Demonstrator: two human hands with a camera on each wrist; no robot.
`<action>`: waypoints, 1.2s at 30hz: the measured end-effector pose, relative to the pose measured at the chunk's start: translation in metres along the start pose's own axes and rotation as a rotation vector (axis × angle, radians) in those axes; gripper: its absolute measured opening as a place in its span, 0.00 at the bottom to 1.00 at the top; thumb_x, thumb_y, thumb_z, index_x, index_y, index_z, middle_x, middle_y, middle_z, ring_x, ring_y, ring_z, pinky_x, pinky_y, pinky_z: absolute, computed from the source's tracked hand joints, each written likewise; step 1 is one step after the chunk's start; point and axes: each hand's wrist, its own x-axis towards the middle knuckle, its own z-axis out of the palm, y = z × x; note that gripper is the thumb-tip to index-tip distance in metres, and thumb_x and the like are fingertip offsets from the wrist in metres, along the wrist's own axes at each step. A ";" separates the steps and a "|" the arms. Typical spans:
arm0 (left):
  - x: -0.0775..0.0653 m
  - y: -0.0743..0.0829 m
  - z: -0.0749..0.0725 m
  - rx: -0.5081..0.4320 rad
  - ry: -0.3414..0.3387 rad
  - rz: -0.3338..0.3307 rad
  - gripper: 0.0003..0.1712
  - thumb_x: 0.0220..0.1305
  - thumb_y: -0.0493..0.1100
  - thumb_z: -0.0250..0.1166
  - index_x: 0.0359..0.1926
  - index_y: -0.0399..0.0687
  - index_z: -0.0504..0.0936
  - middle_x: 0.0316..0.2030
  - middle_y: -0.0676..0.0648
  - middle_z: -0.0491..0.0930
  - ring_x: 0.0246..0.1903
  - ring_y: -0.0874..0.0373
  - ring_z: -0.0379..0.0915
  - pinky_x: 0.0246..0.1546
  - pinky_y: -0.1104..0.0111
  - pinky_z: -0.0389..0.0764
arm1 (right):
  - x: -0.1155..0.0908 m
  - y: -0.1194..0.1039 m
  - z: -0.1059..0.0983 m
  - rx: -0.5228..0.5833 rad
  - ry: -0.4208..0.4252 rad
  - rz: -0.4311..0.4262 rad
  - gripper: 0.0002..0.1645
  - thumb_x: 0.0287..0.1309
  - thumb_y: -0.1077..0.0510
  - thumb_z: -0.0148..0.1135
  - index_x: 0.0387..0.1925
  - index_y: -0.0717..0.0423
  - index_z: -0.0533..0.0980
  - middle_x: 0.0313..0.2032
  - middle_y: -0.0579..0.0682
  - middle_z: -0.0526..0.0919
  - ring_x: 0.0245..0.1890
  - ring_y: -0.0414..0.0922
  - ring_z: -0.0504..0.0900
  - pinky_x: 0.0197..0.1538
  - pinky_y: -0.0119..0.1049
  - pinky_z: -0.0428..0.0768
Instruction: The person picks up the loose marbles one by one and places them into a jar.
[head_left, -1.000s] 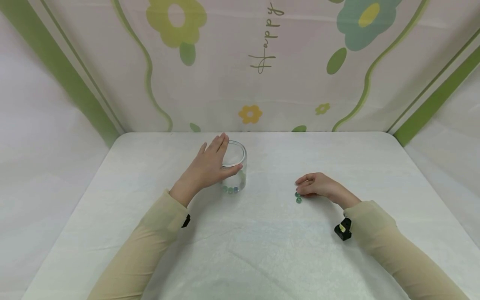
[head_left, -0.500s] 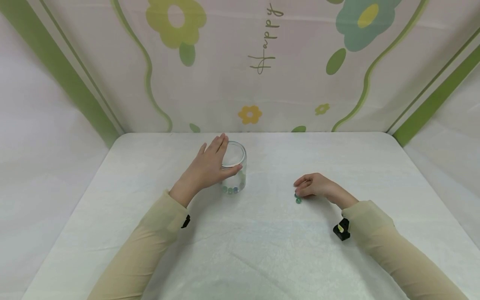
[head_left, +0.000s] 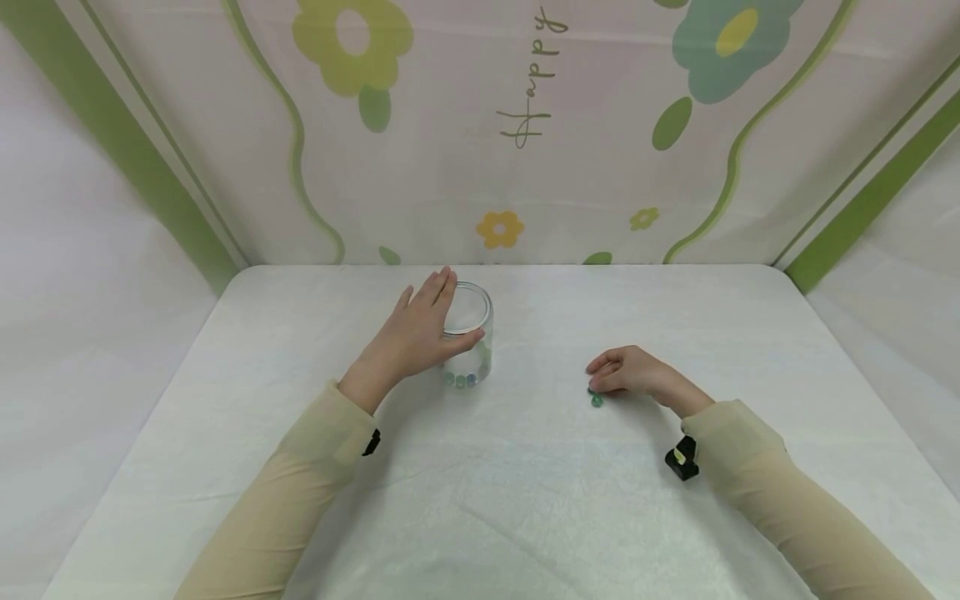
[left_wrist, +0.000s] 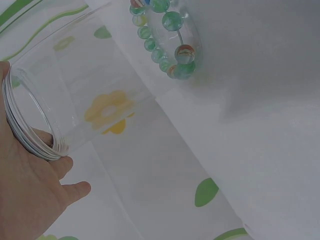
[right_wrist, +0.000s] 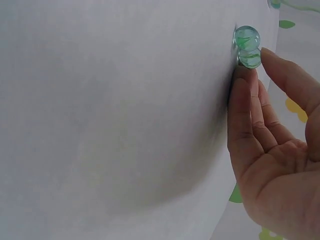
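A clear glass jar [head_left: 487, 354] stands upright on the white table, with several green-tinted marbles [left_wrist: 172, 21] at its bottom. My left hand [head_left: 414, 333] holds it by the rim; the thumb lies across the near side and the fingers reach round the far left. In the left wrist view, the jar's ringed mouth [left_wrist: 31, 127] sits against the palm. Two green glass marbles lie touching on the table to the right of the jar. My right hand [head_left: 633, 372] pinches the farther marble [right_wrist: 250, 58] between thumb and forefinger; the other marble [right_wrist: 247, 38] is right beside it.
A white cloth covers the table [head_left: 480, 500]. At its far edge rises a backdrop [head_left: 450, 167] printed with flowers and lettering. Pale side walls flank the table. A small black device [head_left: 682, 458] is on the right wrist.
My right hand has moved slightly left and its fingertips have closed on the farther marble, hiding more of it. My left hand and the jar have stayed put.
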 end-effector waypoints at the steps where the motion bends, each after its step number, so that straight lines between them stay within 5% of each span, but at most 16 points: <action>1: 0.000 0.000 0.000 -0.001 -0.001 0.000 0.53 0.65 0.69 0.48 0.75 0.37 0.41 0.76 0.42 0.40 0.76 0.49 0.37 0.74 0.47 0.42 | 0.000 0.000 0.000 0.001 0.004 0.002 0.24 0.58 0.58 0.64 0.54 0.67 0.73 0.32 0.39 0.86 0.32 0.31 0.80 0.41 0.27 0.77; 12: 0.000 0.000 -0.001 -0.015 -0.009 -0.008 0.53 0.65 0.69 0.48 0.75 0.39 0.40 0.76 0.43 0.38 0.76 0.50 0.35 0.74 0.47 0.41 | -0.001 -0.001 -0.004 0.066 -0.001 0.023 0.28 0.60 0.53 0.63 0.57 0.64 0.72 0.38 0.40 0.85 0.36 0.32 0.80 0.44 0.29 0.77; 19: -0.001 0.001 -0.002 -0.010 -0.008 -0.007 0.53 0.65 0.69 0.48 0.75 0.38 0.40 0.76 0.42 0.38 0.76 0.49 0.36 0.75 0.48 0.41 | -0.001 -0.012 -0.010 0.222 -0.014 0.037 0.34 0.61 0.53 0.63 0.64 0.64 0.66 0.41 0.38 0.83 0.39 0.31 0.81 0.51 0.29 0.79; 28: -0.001 0.001 -0.001 -0.007 -0.008 -0.013 0.53 0.66 0.69 0.47 0.75 0.38 0.40 0.76 0.43 0.39 0.76 0.50 0.36 0.75 0.48 0.41 | -0.001 -0.055 -0.017 0.447 -0.012 -0.026 0.34 0.65 0.62 0.56 0.68 0.69 0.57 0.31 0.35 0.84 0.36 0.30 0.84 0.51 0.26 0.80; 36: -0.002 0.000 -0.001 0.000 -0.012 -0.017 0.54 0.65 0.69 0.48 0.75 0.39 0.40 0.76 0.43 0.38 0.76 0.50 0.35 0.74 0.48 0.41 | -0.002 -0.103 -0.011 0.541 0.004 -0.117 0.28 0.63 0.64 0.57 0.63 0.66 0.63 0.30 0.39 0.85 0.35 0.33 0.85 0.46 0.24 0.81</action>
